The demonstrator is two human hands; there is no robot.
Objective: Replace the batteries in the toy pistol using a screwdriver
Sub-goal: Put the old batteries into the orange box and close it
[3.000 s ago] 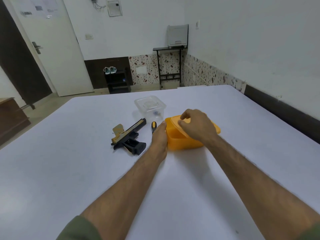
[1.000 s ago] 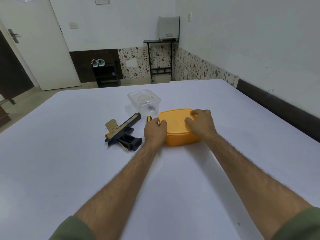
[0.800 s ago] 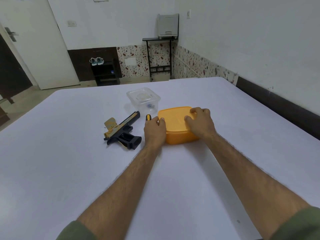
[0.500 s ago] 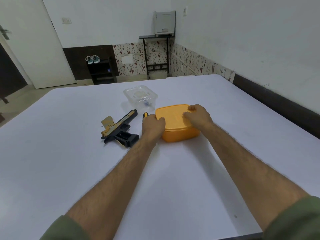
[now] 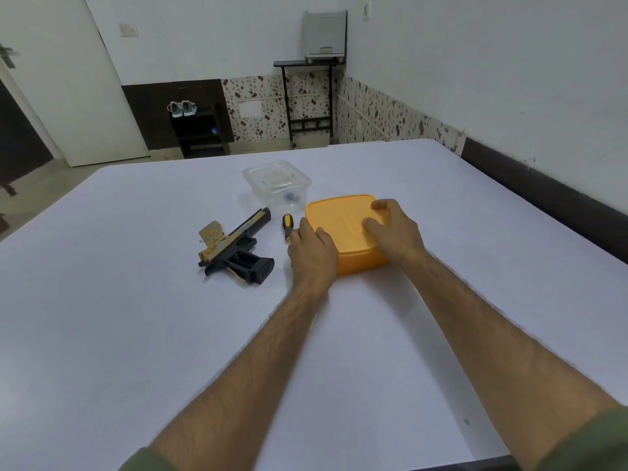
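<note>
A black and gold toy pistol (image 5: 234, 246) lies on its side on the white table (image 5: 136, 317). To its right lies a screwdriver (image 5: 287, 225) with a yellow and black handle. An orange lidded box (image 5: 343, 229) stands right of the screwdriver. My left hand (image 5: 314, 256) grips the box's near left corner. My right hand (image 5: 394, 232) presses on the lid's right side with curled fingers. The lid sits flat on the box.
A clear plastic container (image 5: 277, 185) with small dark items inside stands just behind the screwdriver and the box. The table's right edge runs close to a wall. A door, a shoe rack and a black stand are across the room.
Three seconds ago my right hand held the orange lid tilted up; now the lid lies flat and both hands press on the box. The pistol and screwdriver have stayed in place.
</note>
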